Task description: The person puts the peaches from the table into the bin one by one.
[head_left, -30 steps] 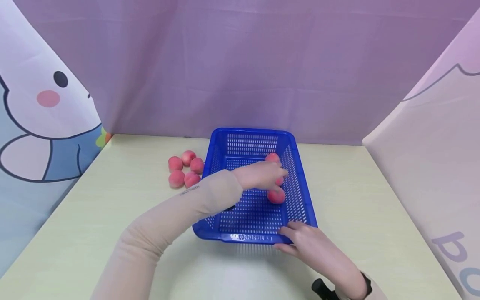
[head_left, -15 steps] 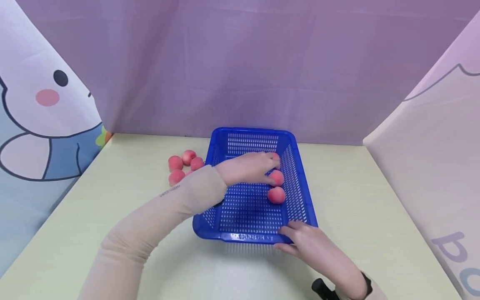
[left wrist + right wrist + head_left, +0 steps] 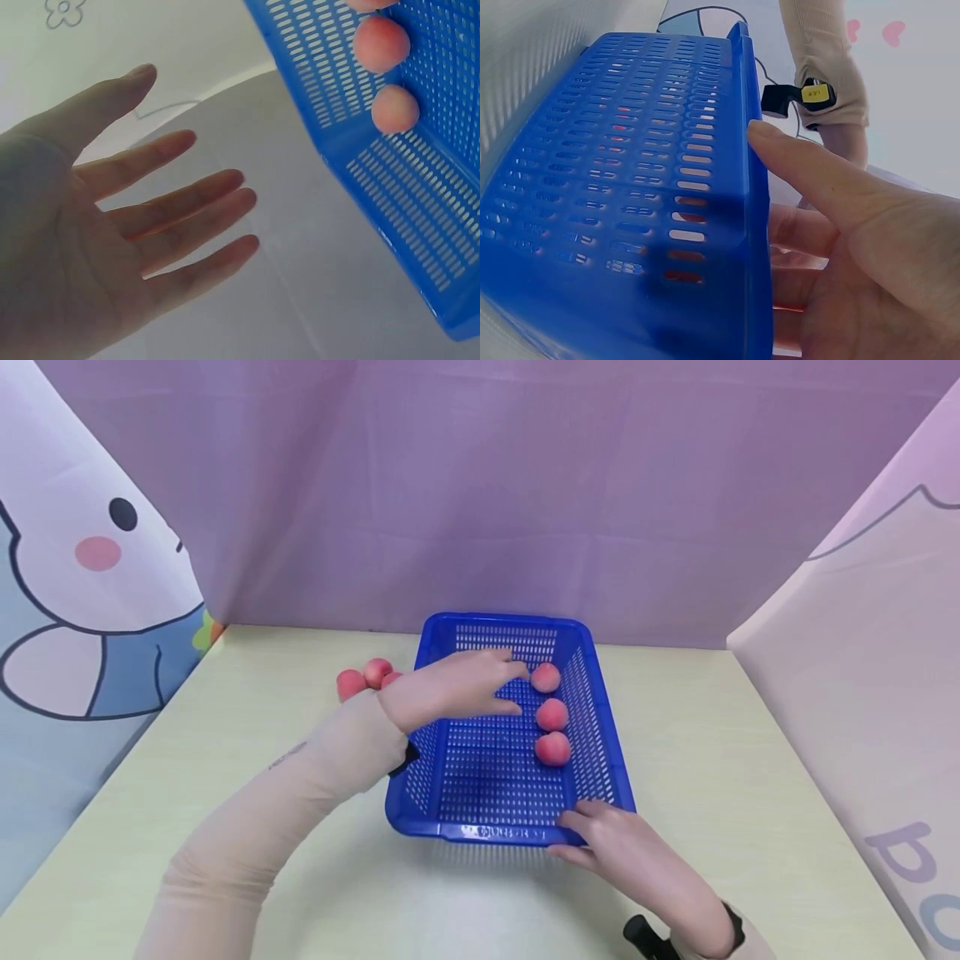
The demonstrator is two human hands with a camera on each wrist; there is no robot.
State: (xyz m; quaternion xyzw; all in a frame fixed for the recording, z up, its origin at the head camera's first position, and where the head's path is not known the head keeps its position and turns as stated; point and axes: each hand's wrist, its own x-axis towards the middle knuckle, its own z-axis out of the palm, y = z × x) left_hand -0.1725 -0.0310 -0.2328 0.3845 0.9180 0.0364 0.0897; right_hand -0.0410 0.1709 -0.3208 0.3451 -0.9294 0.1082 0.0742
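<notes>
Three peaches stand in a column along the right inside of a blue plastic basket point(image 3: 495, 835): a far peach point(image 3: 545, 677), a middle peach point(image 3: 552, 715) and a near peach point(image 3: 553, 749). My left hand point(image 3: 468, 683) hovers over the basket, left of the far peach, fingers spread and holding nothing. In the left wrist view the left hand point(image 3: 112, 247) shows its bare palm. At the near right corner my right hand point(image 3: 611, 835) grips the basket's rim; in the right wrist view its thumb lies on the outer side of the rim point(image 3: 757, 195), with the fingers over the inner side.
Several more peaches point(image 3: 351, 684) lie on the pale table point(image 3: 247, 760) left of the basket, partly hidden by the left arm. A purple cloth point(image 3: 480, 493) hangs behind the table, and printed cloth panels point(image 3: 97, 593) stand at both sides.
My left hand has let go of the peaches in the basket and drawn back to the left, its fingers spreading. The far peach is now uncovered. The right hand and basket have stayed put.
</notes>
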